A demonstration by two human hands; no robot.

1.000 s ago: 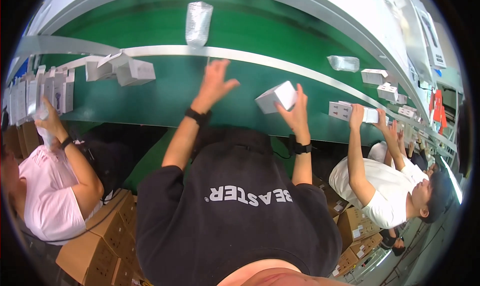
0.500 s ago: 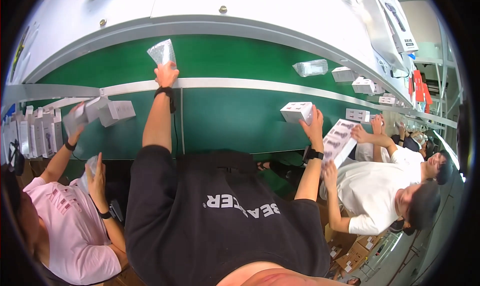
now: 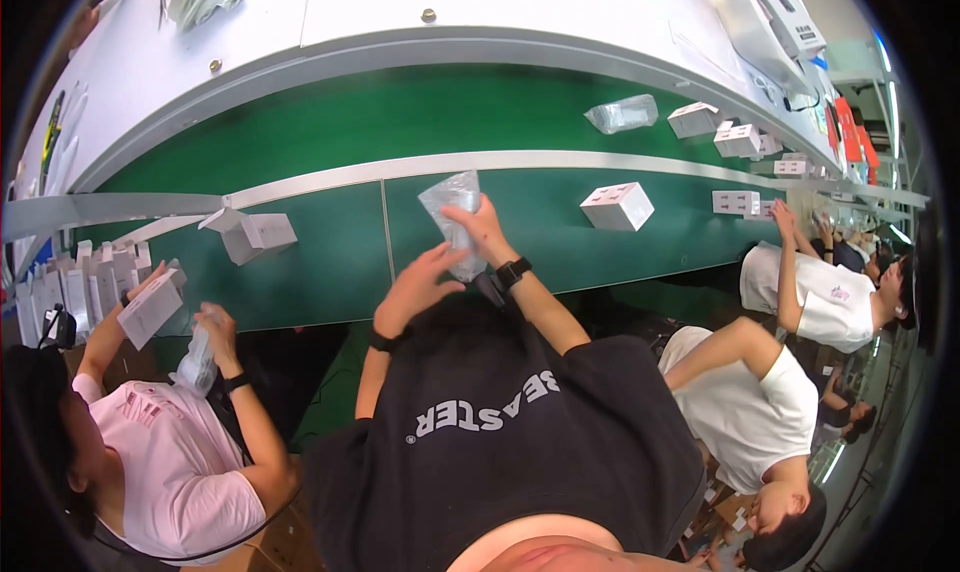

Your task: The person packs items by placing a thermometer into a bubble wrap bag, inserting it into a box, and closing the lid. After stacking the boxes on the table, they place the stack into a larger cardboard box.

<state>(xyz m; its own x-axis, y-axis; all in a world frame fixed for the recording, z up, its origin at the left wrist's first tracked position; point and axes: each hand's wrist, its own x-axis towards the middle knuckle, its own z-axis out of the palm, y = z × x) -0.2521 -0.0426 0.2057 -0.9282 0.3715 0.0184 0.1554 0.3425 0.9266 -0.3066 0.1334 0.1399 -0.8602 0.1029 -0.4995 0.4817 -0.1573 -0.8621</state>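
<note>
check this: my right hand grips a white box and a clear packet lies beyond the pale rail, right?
Not a white box: the head view shows your right hand gripping a clear packet. Another clear packet does lie beyond the pale rail.

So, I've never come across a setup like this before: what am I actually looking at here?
There is no machine here: these are a person's own bare hands. The view comes from a wide fisheye camera worn on their head and looking down, so straight edges bend toward the rim.

The right hand grips a clear, wrapped pack. The left hand is open beside its lower end; whether it touches is hard to tell.

On the green worktop stand a white box to the right and an open-flapped box to the left. Beyond the pale rail lies another wrapped pack. The person in pink at the left is a co-worker.
</note>
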